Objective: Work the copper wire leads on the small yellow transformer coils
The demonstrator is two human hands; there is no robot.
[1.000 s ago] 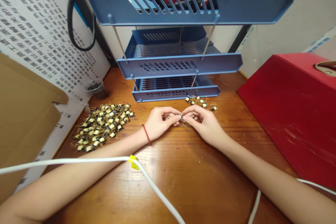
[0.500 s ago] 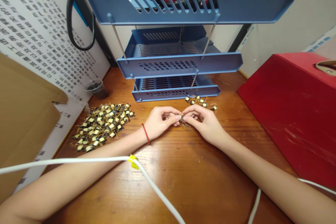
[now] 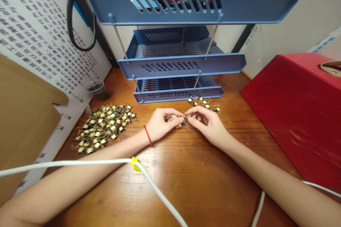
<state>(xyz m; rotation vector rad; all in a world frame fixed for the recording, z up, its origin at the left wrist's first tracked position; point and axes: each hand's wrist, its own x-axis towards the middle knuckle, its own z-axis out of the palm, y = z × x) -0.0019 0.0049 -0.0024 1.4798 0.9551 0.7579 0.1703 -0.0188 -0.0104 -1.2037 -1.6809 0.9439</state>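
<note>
**A:** What was in hand?
**B:** A tiny taped coil (image 3: 184, 118) with thin copper leads, just in front of the blue tray rack (image 3: 178, 94), held between both hands.
**A:** Fingers?
**B:** The left hand (image 3: 163, 125) pinched it between thumb and forefinger. The right hand (image 3: 208, 124) had its fingertips (image 3: 190, 110) curled in, pressed against it from the other side.
**A:** Nearer hand? Long axis?
**B:** Left, barely. Its body was mostly hidden, so I couldn't tell the axis or where it pointed. The leads (image 3: 189, 125) trailed toward the person.
**A:** Others?
**B:** A big pile of coils (image 3: 103, 127) lay front-left of the rack, a small cluster of coils (image 3: 202, 103) right at its front.
</note>
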